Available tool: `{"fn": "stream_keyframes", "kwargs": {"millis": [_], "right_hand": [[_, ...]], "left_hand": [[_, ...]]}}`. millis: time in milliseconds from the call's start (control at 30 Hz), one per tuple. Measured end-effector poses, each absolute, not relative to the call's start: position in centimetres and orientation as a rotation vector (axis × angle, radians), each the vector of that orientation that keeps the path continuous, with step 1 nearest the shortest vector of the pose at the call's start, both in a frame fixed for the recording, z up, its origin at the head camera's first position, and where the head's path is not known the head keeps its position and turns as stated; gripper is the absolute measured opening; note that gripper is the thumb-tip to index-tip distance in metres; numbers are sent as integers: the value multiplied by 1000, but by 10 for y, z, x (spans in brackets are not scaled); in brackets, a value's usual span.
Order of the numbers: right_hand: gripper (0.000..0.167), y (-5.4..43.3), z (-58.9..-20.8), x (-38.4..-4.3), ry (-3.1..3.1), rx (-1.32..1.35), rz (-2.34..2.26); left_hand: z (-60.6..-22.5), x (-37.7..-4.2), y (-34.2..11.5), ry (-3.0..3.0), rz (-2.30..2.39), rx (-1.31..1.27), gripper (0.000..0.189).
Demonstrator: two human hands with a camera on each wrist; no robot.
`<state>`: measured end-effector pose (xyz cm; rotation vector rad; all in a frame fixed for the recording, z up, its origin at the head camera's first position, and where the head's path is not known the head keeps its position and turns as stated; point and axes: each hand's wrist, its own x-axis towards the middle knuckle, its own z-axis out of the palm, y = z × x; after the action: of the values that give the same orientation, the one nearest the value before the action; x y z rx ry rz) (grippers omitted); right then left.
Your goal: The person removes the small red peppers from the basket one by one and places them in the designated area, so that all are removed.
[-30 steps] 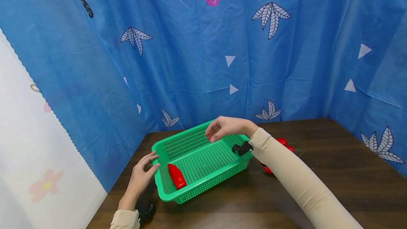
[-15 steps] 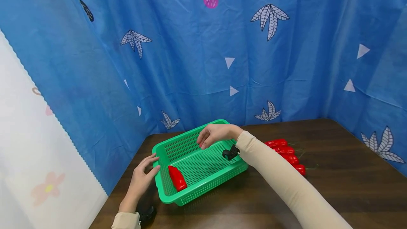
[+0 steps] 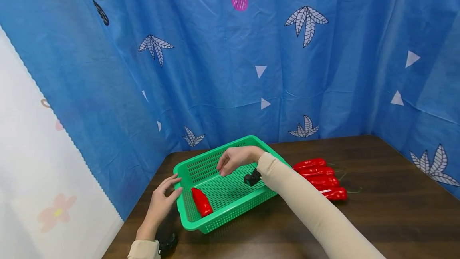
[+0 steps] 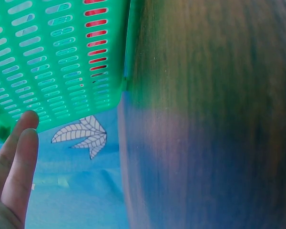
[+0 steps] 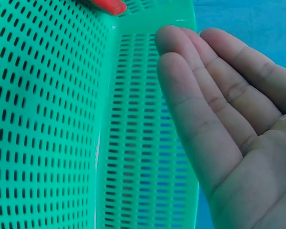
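Observation:
A red chili pepper (image 3: 202, 203) lies at the left end inside a green slotted plastic basket (image 3: 238, 208). My left hand (image 3: 157, 207) rests with its fingertips at the basket's left rim; in the left wrist view its extended fingers (image 4: 20, 164) are beside the basket wall. Above the middle of the basket is my right hand (image 3: 238, 159), fingers loosely bent and holding nothing. The right wrist view shows its bare palm and fingers (image 5: 200, 129) over the slotted wall (image 5: 148, 129), with the pepper's red end (image 5: 109, 5) at the top.
Several red chili peppers (image 3: 318, 171) with thin green stems lie in a row on the dark wooden table (image 3: 391, 195), right of the basket and partly behind the right sleeve (image 3: 305, 199). A blue patterned curtain (image 3: 230, 83) hangs behind the table.
My right hand has moved left and lower over the basket, and its sleeve uncovers more of the peppers on the table. My left hand stays at the rim.

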<state>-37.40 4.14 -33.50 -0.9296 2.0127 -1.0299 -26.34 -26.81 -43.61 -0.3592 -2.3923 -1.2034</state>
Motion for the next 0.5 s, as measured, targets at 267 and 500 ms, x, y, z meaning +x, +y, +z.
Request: {"fn": "stream_keyframes", "kwargs": {"millis": [267,500], "right_hand": [[39,27,-343,-371,2008,-938,-1012],[40,15,-348,-369,2026,-911,-992]], "left_hand": [[-437,-264,-268,-2395,-1206,-359,36],[-436,-264,-268,-2406,-1209,-356,37]]}}
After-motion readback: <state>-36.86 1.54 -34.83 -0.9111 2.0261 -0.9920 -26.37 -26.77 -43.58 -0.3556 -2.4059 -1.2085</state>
